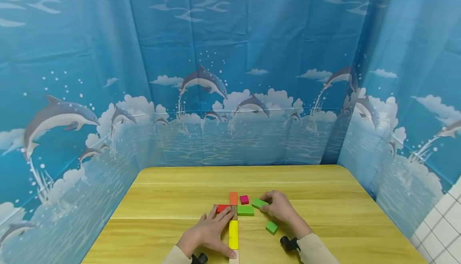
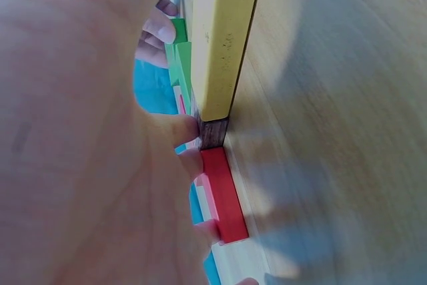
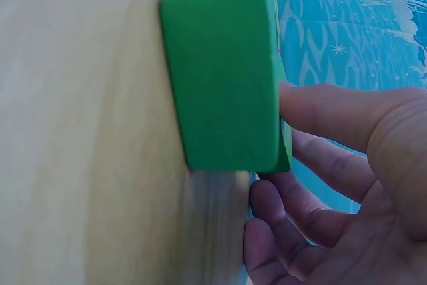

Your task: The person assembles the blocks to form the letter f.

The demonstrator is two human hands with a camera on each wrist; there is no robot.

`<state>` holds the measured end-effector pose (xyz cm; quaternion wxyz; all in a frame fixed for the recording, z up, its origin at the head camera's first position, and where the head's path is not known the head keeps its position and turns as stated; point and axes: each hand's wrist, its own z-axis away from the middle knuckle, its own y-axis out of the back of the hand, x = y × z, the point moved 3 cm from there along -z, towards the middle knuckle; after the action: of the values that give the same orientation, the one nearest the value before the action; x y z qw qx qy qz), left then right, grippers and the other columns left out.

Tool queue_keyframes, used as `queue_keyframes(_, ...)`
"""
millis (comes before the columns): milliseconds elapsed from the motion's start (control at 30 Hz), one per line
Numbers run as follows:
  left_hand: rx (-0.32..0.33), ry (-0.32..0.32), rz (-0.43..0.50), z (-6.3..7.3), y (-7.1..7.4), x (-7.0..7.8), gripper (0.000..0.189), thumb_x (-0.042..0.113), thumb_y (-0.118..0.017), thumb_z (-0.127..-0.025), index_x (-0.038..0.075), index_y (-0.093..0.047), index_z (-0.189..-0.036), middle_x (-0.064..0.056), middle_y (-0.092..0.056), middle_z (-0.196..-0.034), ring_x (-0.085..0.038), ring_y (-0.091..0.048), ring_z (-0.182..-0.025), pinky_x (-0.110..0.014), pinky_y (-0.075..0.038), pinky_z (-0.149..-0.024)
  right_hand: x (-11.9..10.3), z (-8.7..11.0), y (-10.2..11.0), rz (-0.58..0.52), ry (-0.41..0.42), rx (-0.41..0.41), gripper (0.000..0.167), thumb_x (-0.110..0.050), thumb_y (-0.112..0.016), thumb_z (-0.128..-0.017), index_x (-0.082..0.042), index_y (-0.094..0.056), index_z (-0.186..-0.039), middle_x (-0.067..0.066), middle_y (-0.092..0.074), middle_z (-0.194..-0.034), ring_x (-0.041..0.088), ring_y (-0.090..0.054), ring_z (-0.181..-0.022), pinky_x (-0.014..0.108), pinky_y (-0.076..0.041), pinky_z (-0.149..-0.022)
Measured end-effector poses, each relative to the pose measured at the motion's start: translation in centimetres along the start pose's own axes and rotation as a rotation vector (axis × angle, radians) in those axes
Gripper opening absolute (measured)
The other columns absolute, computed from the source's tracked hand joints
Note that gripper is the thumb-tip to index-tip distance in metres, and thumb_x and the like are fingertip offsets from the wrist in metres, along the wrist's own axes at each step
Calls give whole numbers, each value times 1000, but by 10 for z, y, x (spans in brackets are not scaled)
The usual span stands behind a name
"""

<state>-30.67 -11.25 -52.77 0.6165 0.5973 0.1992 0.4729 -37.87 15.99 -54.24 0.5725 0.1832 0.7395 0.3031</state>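
My left hand (image 1: pixel 210 232) lies spread beside a row of blocks, its fingertips at the red block (image 1: pixel 222 208) and the dark brown block (image 1: pixel 234 212). Its thumb touches the pale wooden block (image 1: pixel 234 258) at the near end. Between thumb and fingers runs the yellow block (image 1: pixel 233 235). My right hand (image 1: pixel 282 208) pinches the right end of a long green block (image 1: pixel 258 203) between thumb and fingers, low over the table. Another green block (image 1: pixel 245 210) adjoins the brown one on its right. In the right wrist view, a small green block (image 3: pixel 220 85) partly hides the pinched one.
An orange block (image 1: pixel 233 198) caps the row's far end, with a small magenta block (image 1: pixel 244 199) just right of it. The small green block lies nearer me, below the right hand. Behind the wooden table (image 1: pixel 162 192) hangs a blue dolphin curtain (image 1: pixel 223 136).
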Motion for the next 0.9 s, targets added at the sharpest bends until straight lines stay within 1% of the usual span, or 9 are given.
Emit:
queue_keyframes(100,-3,1,5,0,-1,0,114,80,-69,-73,34,-16,-163,8,-12,-168,-39,-6,-152,-73,-22,-108,0,0,-1,-9,-10,1,21,-7,-80,-86,-12,-73,-106,1,-67,-95,16,-59,-84,37,-51,-71)
queue_keyframes(233,1,-1,7,0,-1,1,114,80,-69,-73,34,-17,-163,8,-12,-168,-39,-6,-152,-73,-22,-108,0,-1,-2,2,-23,25,25,-4,-82,-82,-14,-71,-103,1,-65,-96,18,-60,-88,39,-52,-72)
queue_keyframes(333,2,-4,9,1,0,1,114,80,-68,-73,33,-17,-163,7,-12,-168,-39,-6,-152,-72,-22,-108,1,-2,-3,2,-37,41,27,-2,-83,-80,-13,-70,-101,2,-64,-95,18,-60,-88,39,-52,-73)
queue_keyframes(467,-2,-9,13,2,0,2,115,81,-67,-73,32,-16,-163,6,-11,-168,-39,-5,-152,-72,-22,-109,2,-3,-2,-6,-53,49,27,0,-84,-79,-12,-70,-99,2,-64,-93,18,-59,-84,38,-52,-72)
queue_keyframes(667,-3,-15,17,2,2,3,114,79,-68,-74,30,-16,-163,5,-11,-169,-40,-5,-152,-72,-22,-109,2,-3,0,-23,-46,46,27,-1,-84,-78,-11,-71,-100,2,-65,-93,18,-60,-86,38,-52,-72)
queue_keyframes(800,-7,-18,22,3,2,4,114,78,-68,-75,30,-15,-163,5,-11,-169,-41,-5,-152,-73,-22,-108,3,-3,0,-63,-54,36,27,-4,-84,-80,-13,-72,-103,2,-63,-95,18,-58,-88,37,-51,-71)
queue_keyframes(900,-10,-19,25,3,3,3,114,78,-68,-75,30,-15,-163,5,-10,-169,-41,-5,-152,-73,-22,-108,4,-3,-1,-128,-68,20,26,-4,-81,-84,-12,-71,-107,5,-60,-91,19,-55,-80,36,-49,-65)
